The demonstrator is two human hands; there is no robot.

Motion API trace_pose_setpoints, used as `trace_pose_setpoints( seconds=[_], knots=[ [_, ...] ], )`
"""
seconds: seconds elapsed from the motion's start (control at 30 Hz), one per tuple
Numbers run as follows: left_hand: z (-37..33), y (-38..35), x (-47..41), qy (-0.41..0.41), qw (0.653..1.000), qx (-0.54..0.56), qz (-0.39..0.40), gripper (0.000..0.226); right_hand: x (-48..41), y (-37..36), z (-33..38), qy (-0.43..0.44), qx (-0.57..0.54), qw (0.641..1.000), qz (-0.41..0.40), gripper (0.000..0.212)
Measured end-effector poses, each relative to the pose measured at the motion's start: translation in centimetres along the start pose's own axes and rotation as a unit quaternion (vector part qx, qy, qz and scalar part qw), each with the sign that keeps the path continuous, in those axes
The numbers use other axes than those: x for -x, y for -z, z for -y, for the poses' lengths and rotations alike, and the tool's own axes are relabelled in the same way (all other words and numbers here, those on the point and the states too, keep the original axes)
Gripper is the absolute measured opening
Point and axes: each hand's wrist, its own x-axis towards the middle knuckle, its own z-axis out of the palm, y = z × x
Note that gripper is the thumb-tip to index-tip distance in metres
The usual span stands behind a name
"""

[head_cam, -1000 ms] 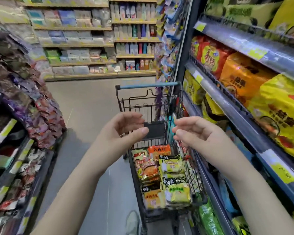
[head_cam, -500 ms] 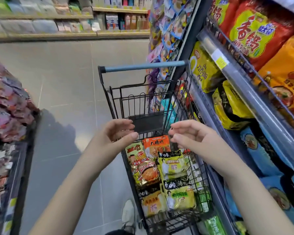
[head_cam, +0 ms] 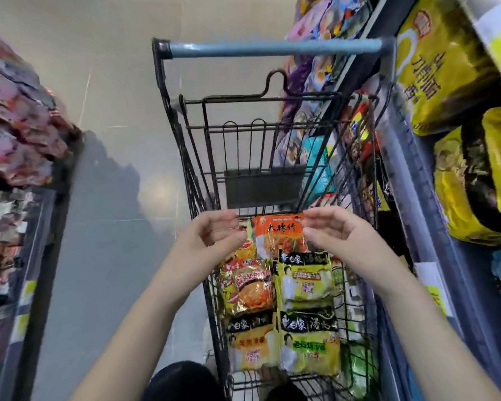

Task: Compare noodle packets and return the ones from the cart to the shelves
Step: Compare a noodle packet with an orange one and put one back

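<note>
A black wire cart [head_cam: 356, 157] with a blue handle [head_cam: 272, 47] stands in front of me. Several noodle packets lie in its basket: an orange one [head_cam: 279, 235] at the far end, a red-and-gold one [head_cam: 250, 285], a yellow-green one [head_cam: 307, 282], and two more yellow ones [head_cam: 250, 342] [head_cam: 308, 345] nearest me. My left hand [head_cam: 211, 238] and my right hand [head_cam: 336, 233] hover above the orange packet, one on each side, fingers loosely curved and holding nothing.
Noodle shelves on the right hold big yellow multipacks [head_cam: 446, 70] [head_cam: 480, 175], close against the cart. Hanging snack packs [head_cam: 315, 53] sit behind the cart. A rack of reddish packets [head_cam: 18, 117] lines the left. Grey floor [head_cam: 113, 140] lies between.
My view has tilted down and closer to the cart. Both hands have dropped toward the basket and now frame the orange packet.
</note>
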Motion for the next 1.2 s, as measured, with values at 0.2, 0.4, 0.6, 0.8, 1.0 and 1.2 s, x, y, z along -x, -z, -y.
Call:
trace_pose_setpoints(
  seconds=[0.2,0.4,0.6,0.8,1.0,1.2],
  knots=[
    [3.7,-2.4,-3.8,0.032,0.999,-0.022,-0.005,0.043,-6.4,0.9,-7.5,-0.061,-0.001,0.998,-0.003,0.052],
    [6.5,-2.8,-5.4,0.064,0.997,-0.031,-0.001,0.051,-12.3,0.8,-14.7,-0.138,0.042,0.990,-0.002,0.059],
    [7.9,-2.6,-5.9,0.082,0.996,-0.041,-0.005,0.056,-16.9,-1.3,-19.0,-0.208,0.147,0.967,0.007,0.089],
    [8.7,-2.8,-5.8,0.096,0.995,-0.040,0.002,0.051,-19.3,-2.5,-21.4,-0.270,0.167,0.948,-0.015,0.116],
    [9.1,-2.9,-5.9,0.111,0.993,-0.040,-0.004,0.056,-20.5,-3.2,-21.8,-0.324,0.148,0.934,-0.018,0.102],
    [9.3,-3.3,-5.4,0.141,0.990,-0.029,0.001,0.059,-21.3,-3.8,-22.1,-0.350,0.195,0.916,-0.006,0.098]
  ],
)
